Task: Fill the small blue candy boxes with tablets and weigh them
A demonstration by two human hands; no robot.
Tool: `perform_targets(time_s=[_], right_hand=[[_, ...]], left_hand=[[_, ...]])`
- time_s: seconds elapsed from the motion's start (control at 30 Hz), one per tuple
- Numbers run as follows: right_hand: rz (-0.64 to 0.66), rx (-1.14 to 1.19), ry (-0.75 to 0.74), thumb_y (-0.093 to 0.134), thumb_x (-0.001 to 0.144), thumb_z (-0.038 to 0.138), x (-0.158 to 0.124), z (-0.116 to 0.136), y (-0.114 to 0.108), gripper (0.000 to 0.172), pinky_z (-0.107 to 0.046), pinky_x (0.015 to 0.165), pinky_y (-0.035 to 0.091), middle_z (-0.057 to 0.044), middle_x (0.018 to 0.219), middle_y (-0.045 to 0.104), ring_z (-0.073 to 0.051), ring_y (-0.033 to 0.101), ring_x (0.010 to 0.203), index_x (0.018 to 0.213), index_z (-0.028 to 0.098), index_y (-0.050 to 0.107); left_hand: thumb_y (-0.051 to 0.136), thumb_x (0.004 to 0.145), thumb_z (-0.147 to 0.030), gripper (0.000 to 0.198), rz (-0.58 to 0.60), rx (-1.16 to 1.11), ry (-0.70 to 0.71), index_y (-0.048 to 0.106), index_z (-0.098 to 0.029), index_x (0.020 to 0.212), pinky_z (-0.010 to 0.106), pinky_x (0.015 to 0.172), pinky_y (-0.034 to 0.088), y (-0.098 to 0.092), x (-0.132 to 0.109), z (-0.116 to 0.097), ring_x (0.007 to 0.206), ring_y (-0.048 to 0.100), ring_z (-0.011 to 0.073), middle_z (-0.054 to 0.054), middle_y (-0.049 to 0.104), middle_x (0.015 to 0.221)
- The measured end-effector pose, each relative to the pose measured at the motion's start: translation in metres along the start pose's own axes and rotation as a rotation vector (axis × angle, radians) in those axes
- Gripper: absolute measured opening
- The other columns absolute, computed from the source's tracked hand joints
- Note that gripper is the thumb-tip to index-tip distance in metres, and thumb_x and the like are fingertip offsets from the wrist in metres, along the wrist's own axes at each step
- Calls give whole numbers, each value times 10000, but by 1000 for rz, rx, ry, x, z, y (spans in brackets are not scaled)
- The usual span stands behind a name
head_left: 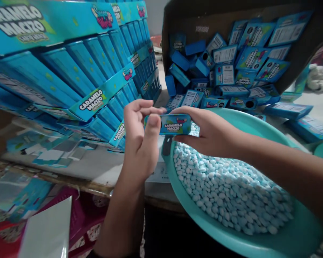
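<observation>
Your small box (174, 124) lies level, long axis left to right, left hand (139, 143) pinching its left end, right hand (211, 134) clasping its right end.

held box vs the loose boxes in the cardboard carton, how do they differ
The held box is level between the left hand and right hand; the loose boxes lie jumbled. The held box shows its front label; many loose boxes show white back panels. Both are small blue Caramelo Macizo packs.
</observation>
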State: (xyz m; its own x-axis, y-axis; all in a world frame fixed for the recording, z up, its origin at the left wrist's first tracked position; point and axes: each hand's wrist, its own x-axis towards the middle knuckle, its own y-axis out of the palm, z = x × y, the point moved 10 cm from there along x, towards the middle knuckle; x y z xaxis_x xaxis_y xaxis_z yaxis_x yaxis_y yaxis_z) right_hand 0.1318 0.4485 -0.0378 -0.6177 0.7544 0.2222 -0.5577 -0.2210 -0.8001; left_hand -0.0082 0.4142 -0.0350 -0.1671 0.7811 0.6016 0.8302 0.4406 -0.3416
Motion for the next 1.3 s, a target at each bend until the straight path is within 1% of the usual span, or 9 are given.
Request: perform_targets(time_s=[0.1,0.2,0.27,0.37,0.53,0.67,0.9,1.13,1.3], right_hand=[[-55,-2,93,621,883,460,0,-12,-8,430,-386,809,497,-97,1139,665,-314,618,1042,1236,226,552],[-47,14,89,625,877,453,-1,-13,-10,383,-369,753,495,-91,1084,678,-302,632,975,1177,225,559],[-36,28,45,620,882,446,-2,-8,-9,385,-366,757,493,-88,1103,678,-298,635,981,1188,226,547],[-30,22,-1,611,893,424,-5,1,-6,389,-360,774,486,-85,1146,673,-292,633,1008,1218,226,532],[-44,31,0,617,890,398,-7,3,-4,371,-347,738,482,-77,1149,680,-273,639,974,1212,227,545],[-58,197,12,660,856,363,-6,-6,-8,345,-369,796,529,-74,1118,695,-265,654,998,1154,211,578],[-59,378,98,735,795,357,-4,-18,-6,354,-394,808,593,-88,1096,711,-269,685,997,1068,199,573],[-52,383,106,745,791,359,-4,-14,-4,381,-436,878,591,-95,1122,717,-284,679,1042,1094,197,581],[-25,435,110,738,798,365,-5,-16,-3,390,-466,913,595,-95,1120,724,-288,681,1058,1113,194,584]], left_hand=[[451,995,-396,371,-74,300,81,494,-240,1329,417,996,460,-29,-41,-1,1167,572,250,96,600,1233],[498,969,-291,306,381,650,167,612,-237,1247,399,823,495,-1,-92,22,890,616,248,69,671,953],[489,975,-295,298,647,794,138,650,-237,1218,385,744,501,13,-123,46,832,617,247,72,673,925],[461,993,-300,318,793,925,125,649,-220,1236,388,734,513,21,-140,58,861,621,255,85,667,961],[421,998,-209,283,940,995,228,702,-185,975,396,773,514,36,-148,45,910,608,259,95,663,969],[478,984,-251,230,878,1009,217,699,-189,1001,401,801,511,35,-152,43,969,603,269,106,655,997],[443,1007,-315,408,690,929,48,545,-233,1394,410,848,509,17,-154,53,973,599,262,95,653,1031],[406,1012,-304,423,718,978,41,551,-258,1408,425,794,507,17,-152,50,968,584,289,105,656,1036],[426,1004,-287,470,665,933,26,492,-272,1469,413,858,498,11,-160,52,954,555,265,98,619,1013]])
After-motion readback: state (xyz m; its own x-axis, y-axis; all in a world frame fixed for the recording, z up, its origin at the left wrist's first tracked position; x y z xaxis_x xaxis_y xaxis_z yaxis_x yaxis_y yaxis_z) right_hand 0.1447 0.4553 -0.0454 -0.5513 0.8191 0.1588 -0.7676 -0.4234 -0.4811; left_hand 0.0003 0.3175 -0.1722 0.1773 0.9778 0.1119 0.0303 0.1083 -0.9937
